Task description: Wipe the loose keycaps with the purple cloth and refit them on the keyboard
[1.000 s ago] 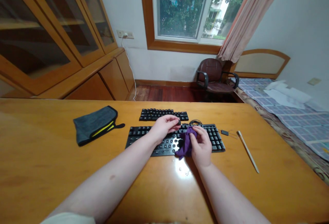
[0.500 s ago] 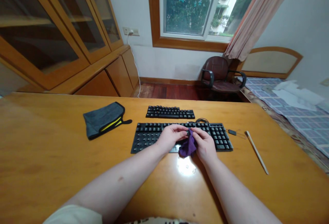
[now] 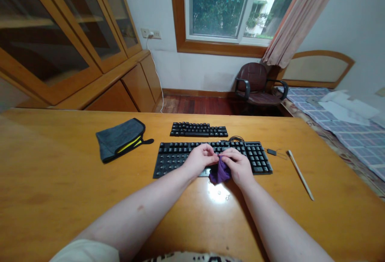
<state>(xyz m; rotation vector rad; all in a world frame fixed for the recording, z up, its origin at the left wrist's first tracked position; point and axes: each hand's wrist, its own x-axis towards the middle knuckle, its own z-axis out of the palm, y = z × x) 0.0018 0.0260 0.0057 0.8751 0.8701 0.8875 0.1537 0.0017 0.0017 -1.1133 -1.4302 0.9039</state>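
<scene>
My left hand [image 3: 199, 159] is closed in a pinch, its thumb and fingertips meeting my right fingers. Between them is a small dark piece that looks like a keycap, mostly hidden now. A crumpled purple cloth [image 3: 220, 171] hangs from the closed fingers of my right hand [image 3: 239, 167]. Both hands are over the black full-size keyboard [image 3: 261, 158]. Bare switches without caps show on its left part, while the number pad has its caps. Behind it, loose black keycaps [image 3: 198, 129] lie packed together in rows.
On the wooden desk [image 3: 60, 198], a grey cloth [image 3: 120, 139] with yellow lining lies folded at the left. A small dark piece with wire loops [image 3: 272, 152] and a pale brush-like stick [image 3: 300, 175] lie at the right. The keyboard's coiled cable [image 3: 236, 138] sits behind it.
My fingertips have drawn closer around the purple cloth, and the small dark piece seen between them before is now covered. The view has shifted slightly.
</scene>
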